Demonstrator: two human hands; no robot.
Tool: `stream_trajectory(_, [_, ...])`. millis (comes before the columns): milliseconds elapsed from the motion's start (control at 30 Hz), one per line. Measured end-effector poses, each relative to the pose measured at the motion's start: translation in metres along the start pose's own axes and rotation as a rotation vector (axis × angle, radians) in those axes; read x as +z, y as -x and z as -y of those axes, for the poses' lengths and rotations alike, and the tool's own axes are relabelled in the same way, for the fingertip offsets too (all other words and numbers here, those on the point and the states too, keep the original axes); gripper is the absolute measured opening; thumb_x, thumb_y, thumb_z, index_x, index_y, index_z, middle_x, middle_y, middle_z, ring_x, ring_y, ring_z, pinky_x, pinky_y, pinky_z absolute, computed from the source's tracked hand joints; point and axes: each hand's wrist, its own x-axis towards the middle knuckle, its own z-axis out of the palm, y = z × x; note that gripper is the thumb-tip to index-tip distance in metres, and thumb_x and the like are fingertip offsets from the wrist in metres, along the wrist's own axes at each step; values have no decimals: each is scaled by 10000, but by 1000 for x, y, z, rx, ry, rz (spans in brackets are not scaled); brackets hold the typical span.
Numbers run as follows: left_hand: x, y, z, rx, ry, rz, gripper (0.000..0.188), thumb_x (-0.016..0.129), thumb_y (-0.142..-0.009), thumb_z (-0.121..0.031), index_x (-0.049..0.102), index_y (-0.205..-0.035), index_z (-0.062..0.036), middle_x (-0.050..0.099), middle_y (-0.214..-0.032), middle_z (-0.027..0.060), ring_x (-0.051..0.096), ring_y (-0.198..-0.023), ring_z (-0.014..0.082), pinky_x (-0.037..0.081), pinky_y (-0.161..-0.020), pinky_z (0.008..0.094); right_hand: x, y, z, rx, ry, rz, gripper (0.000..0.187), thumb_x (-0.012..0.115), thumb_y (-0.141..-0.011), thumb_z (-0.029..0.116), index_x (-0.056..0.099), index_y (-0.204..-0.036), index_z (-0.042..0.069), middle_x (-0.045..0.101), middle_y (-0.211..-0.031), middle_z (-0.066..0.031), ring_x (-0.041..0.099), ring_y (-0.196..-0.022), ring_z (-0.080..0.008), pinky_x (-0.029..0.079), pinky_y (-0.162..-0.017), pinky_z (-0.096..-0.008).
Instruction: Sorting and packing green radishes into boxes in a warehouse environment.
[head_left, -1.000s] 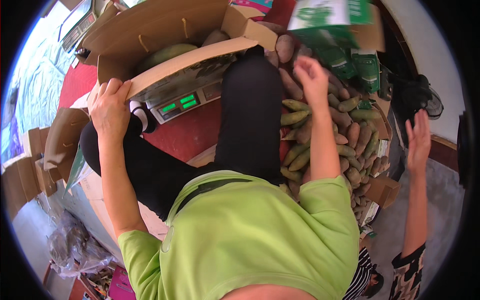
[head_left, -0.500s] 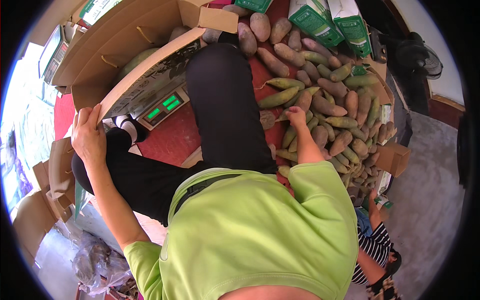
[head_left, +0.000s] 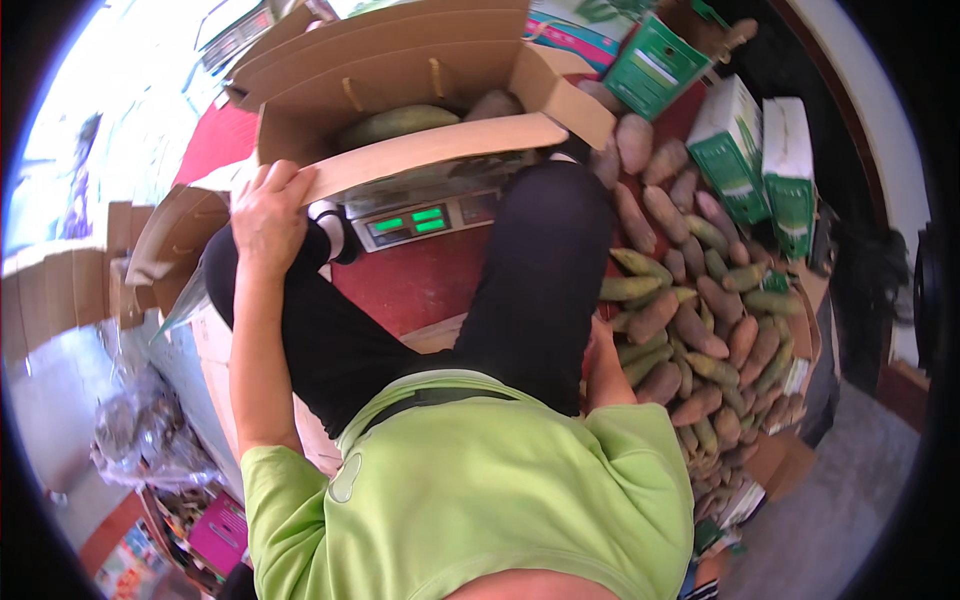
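My left hand grips the near left corner of an open cardboard box, fingers curled over the raised flap. Inside the box lie a long green root vegetable and a reddish-brown one. Under the box is a digital scale with lit green readouts. My right hand is low beside my right knee, at the near left edge of a heap of root vegetables, green and reddish-brown. The knee partly hides this hand, and its fingers and anything in them do not show.
Green and white cartons stand beyond the heap at the far right, near a black fan. Plastic bags lie at the lower left. Folded cardboard stands at the left. A red surface spreads between my legs.
My right hand has drawn back from the heap toward my knee. The view has swung left, bringing the box's inside into sight. My left hand still holds the flap.
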Motion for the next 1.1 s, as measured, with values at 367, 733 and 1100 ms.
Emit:
stream_trajectory(367, [4, 7, 6, 19, -30, -91, 218, 619, -741, -111, 675, -949, -147, 552, -861, -6, 582, -869, 198, 487, -768, 357, 39, 15, 18, -79, -114, 66, 190, 604, -905, 271, 572, -1027, 128, 503, -932, -8, 483, -881, -171, 417, -846, -365])
stream_trajectory(733, [6, 5, 5, 18, -19, -50, 228, 643, -749, -118, 689, -970, -149, 556, -875, -6, 582, -876, 192, 486, -800, 342, -20, -31, 47, -715, 153, 158, 546, 765, -768, 220, 474, -1199, 53, 491, -1161, -117, 484, -1076, -263, 417, -941, -413])
stream_trajectory(1100, [3, 9, 9, -12, -21, -29, 215, 638, -753, -115, 685, -960, -155, 550, -870, -8, 584, -874, 190, 492, -778, 346, 64, 203, 188, -1441, 333, -266, 736, 850, -664, 79, 442, -1271, -6, 489, -1254, -133, 483, -1157, -251, 369, -1034, -360])
